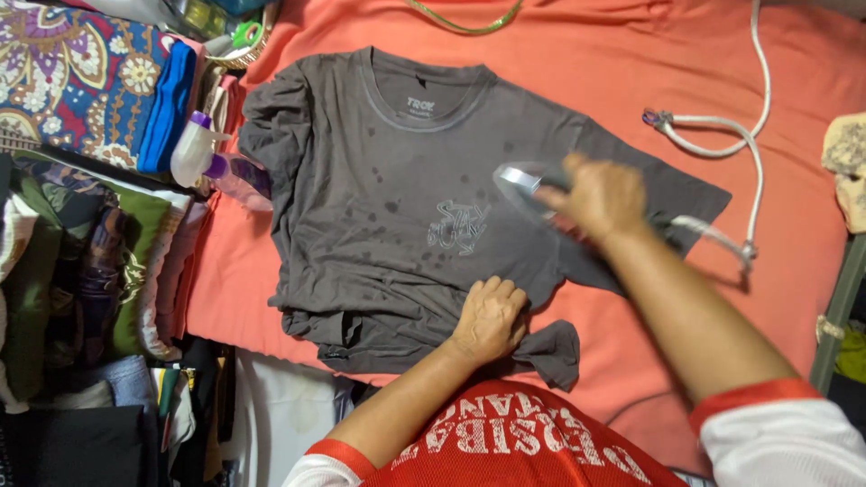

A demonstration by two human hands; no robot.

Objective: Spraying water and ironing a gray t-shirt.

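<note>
A dark grey T-shirt (379, 180) lies spread flat on a salmon-coloured cloth surface (631, 63), with damp dark spots and a pale print on its chest. My right hand (603, 194) grips the handle of a clothes iron (521, 183) that rests on the shirt's right side, blurred by motion. My left hand (490, 317) presses down on the shirt's lower hem, fingers curled onto the fabric. The iron's white cord (731, 135) trails off to the right and up.
A spray bottle (203, 153) with a purple top lies at the shirt's left edge. Folded colourful fabrics (81, 207) are stacked along the left. A green-yellow cord (465, 22) sits at the top. A pale cloth (848, 167) lies at the right edge.
</note>
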